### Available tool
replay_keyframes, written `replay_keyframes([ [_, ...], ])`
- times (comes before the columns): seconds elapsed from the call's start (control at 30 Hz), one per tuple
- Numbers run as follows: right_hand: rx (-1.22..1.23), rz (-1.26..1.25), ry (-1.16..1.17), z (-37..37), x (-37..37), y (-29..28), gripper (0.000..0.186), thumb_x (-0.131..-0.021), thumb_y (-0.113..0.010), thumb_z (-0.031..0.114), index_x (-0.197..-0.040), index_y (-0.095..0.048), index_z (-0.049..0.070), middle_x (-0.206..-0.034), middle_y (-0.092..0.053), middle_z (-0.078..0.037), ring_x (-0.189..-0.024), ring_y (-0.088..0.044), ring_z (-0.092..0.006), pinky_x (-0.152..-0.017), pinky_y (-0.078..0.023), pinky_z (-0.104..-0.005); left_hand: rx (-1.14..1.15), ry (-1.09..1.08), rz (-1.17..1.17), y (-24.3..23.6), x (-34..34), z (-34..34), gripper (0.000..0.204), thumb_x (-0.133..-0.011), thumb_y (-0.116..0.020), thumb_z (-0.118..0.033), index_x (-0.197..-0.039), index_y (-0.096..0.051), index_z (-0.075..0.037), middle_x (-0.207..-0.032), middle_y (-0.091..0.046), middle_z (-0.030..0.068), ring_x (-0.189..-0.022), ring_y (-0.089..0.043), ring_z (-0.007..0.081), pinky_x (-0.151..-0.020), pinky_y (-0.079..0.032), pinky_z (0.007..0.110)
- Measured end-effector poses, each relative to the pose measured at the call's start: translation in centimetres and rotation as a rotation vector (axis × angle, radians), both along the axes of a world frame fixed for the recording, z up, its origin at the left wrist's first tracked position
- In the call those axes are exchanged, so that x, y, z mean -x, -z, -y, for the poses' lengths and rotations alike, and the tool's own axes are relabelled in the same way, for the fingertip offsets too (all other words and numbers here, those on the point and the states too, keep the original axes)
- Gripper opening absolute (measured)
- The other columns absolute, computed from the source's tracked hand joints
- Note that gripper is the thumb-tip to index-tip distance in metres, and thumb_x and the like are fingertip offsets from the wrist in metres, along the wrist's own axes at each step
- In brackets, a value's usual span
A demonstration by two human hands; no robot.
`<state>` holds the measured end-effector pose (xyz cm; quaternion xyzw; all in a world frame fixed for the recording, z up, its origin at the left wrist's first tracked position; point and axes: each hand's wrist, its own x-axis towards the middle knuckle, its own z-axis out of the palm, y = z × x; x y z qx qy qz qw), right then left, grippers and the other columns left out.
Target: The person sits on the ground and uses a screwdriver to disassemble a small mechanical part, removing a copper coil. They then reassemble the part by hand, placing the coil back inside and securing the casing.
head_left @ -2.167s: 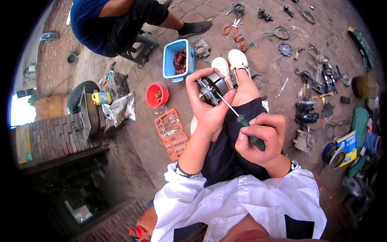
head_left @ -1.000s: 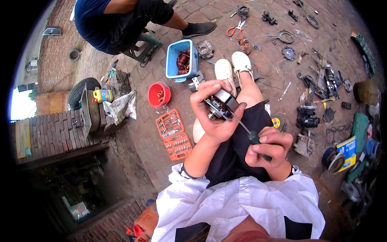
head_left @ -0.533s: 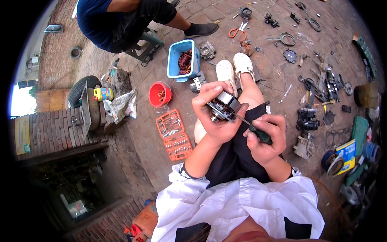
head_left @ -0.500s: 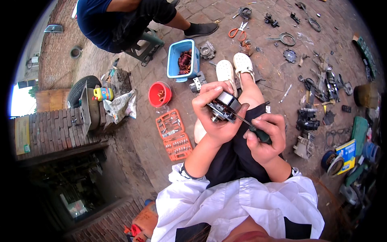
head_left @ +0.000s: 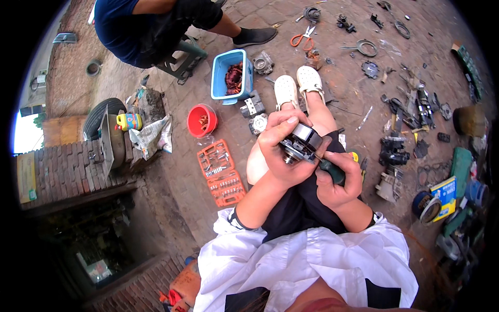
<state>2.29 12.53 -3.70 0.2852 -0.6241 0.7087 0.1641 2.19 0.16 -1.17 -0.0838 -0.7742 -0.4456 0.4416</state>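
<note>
Above my lap, my left hand point(head_left: 280, 151) is wrapped round a round silver-and-black motor part point(head_left: 306, 137). Its smooth metal band faces up and away, and a small shaft end points toward my left wrist. My right hand point(head_left: 340, 182) grips a screwdriver point(head_left: 332, 172) by its dark green handle. The short visible stretch of its blade runs to the right lower edge of the motor part, close to my left fingertips. The exact spot the tip touches is hidden.
An orange socket set point(head_left: 222, 174), a red bucket point(head_left: 201, 120) and a blue basin point(head_left: 232, 77) of copper windings stand left. Orange-handled scissors point(head_left: 302, 37) lie ahead, and dismantled metal parts point(head_left: 395, 151) are spread right. Another person point(head_left: 156, 31) sits on a stool at upper left.
Both hands have shifted slightly, and the motor part is turned a little in my left hand. The screwdriver handle is nearer the part, with less of its blade showing.
</note>
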Motion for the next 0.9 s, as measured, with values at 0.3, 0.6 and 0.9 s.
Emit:
replay_keyframes([
  [0.3, 0.195, 0.316, -0.159, -0.9, -0.1, -0.5, 0.025, -0.077, -0.072, 0.002, -0.093, -0.054, -0.003, -0.082, -0.064, -0.016, -0.069, -0.062, -0.0193, -0.062, -0.049, -0.0263, 0.094, -0.022, 0.055, -0.1, 0.2, 0.2, 0.067, -0.063, -0.079, -0.002, -0.114, -0.035, -0.005, -0.094, -0.051, 0.0163, -0.081, -0.054, 0.0232, -0.07, -0.044, 0.035],
  [0.6, 0.158, 0.214, -0.165, -1.2, 0.7, -1.4, 0.028, -0.075, -0.073, 0.001, -0.095, -0.054, -0.002, -0.08, -0.065, -0.015, -0.07, -0.065, -0.0211, -0.062, -0.051, -0.0275, 0.045, 0.092, 0.048, -0.2, 0.4, 0.8, 0.072, -0.063, -0.08, -0.005, -0.119, -0.034, -0.005, -0.101, -0.053, 0.0183, -0.086, -0.056, 0.0231, -0.076, -0.045, 0.035],
  [0.9, 0.032, -0.137, -0.147, -0.6, 1.7, -1.3, 0.038, -0.069, -0.079, 0.008, -0.101, -0.057, 0.005, -0.074, -0.065, -0.01, -0.062, -0.065, -0.0243, -0.052, -0.051, -0.0287, -0.564, 0.58, 0.505, -2.1, -0.1, 0.8, 0.104, -0.065, -0.069, -0.021, -0.142, -0.003, 0.001, -0.103, -0.059, 0.022, -0.094, -0.06, 0.0273, -0.088, -0.044, 0.035],
])
